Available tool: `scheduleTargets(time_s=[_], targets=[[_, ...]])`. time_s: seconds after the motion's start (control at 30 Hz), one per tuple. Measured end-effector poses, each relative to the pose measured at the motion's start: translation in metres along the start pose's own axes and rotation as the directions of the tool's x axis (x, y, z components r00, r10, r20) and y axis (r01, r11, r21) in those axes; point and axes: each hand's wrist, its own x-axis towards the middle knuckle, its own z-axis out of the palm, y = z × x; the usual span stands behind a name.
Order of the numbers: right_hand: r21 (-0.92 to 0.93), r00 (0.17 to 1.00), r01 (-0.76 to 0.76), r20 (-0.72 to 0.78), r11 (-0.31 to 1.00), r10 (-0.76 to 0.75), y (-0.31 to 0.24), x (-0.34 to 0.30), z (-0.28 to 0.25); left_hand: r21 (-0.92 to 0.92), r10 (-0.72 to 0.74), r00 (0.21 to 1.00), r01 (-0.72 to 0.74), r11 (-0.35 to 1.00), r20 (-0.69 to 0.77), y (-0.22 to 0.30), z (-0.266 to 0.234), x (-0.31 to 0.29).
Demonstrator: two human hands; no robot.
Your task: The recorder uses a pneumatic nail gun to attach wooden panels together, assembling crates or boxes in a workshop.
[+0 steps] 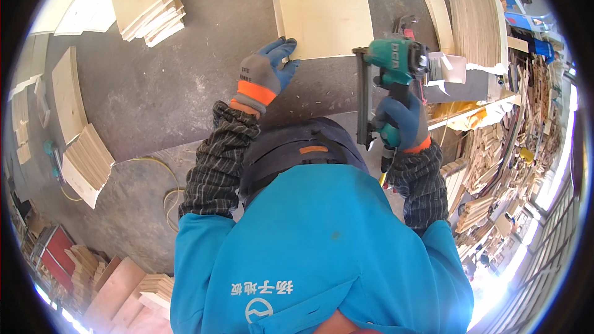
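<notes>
A pale wooden panel (pixel 325 9) with a raised strip (pixel 276 1) along its left side lies on the grey worktable. My left hand (pixel 267 68), in a blue and grey glove with an orange band, is at the panel's near left corner, its fingers closed about the edge there. In my right hand (pixel 403 117), gloved alike, a green nail gun (pixel 391 59) is gripped by its handle. The gun is upright, just right of the panel's near edge, and its long dark magazine (pixel 364 105) points toward me.
Stacked boards stand at the far left (pixel 145 3), left edge (pixel 88 161) and right (pixel 476 28) of the worktable (pixel 167 80). A yellow hose (pixel 170 195) lies on the floor at left. Wood piles (pixel 495 154) fill the right side.
</notes>
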Motion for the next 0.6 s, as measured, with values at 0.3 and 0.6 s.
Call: scheduleTargets(time_s=[0.3,0.6], targets=[[0.258,0.982,-0.172,-0.026,0.951,0.185,0.011,0.001,-0.018,0.059,0.012,1.0,-0.013,0.998,0.015,-0.001,0.002,-0.001],[0.143,0.991,-0.136,0.006,0.98,0.136,0.002,0.004,-0.009,0.044,0.005,1.0,-0.005,0.999,0.006,-0.002,0.004,0.0]])
